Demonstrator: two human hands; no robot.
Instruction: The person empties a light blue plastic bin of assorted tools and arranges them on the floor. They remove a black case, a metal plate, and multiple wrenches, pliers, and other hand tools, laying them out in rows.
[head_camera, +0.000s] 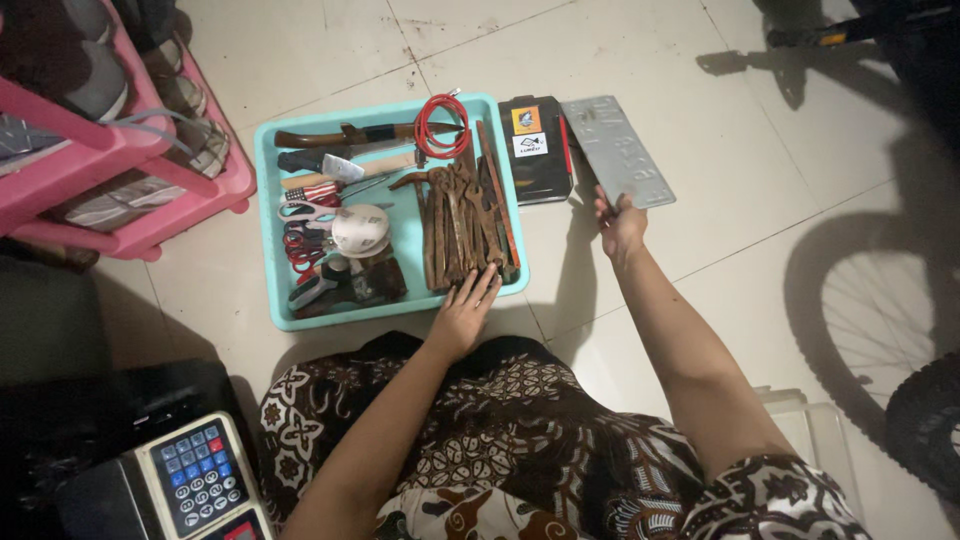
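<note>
Flat grey metal plate (617, 150) on the tiled floor, near end lifted perhaps, beside rusty tools (462, 225) in tray.

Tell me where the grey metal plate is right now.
In the head view, the grey metal plate lies on the tiled floor right of the black case, beside the teal tray; the right hand grips its near end.

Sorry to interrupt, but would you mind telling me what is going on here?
A person sits on the tiled floor beside a teal tray of tools. The left hand rests at the tray's near edge, touching rusty pliers. The right hand grips the near end of a grey metal plate lying beside a black box.
</note>
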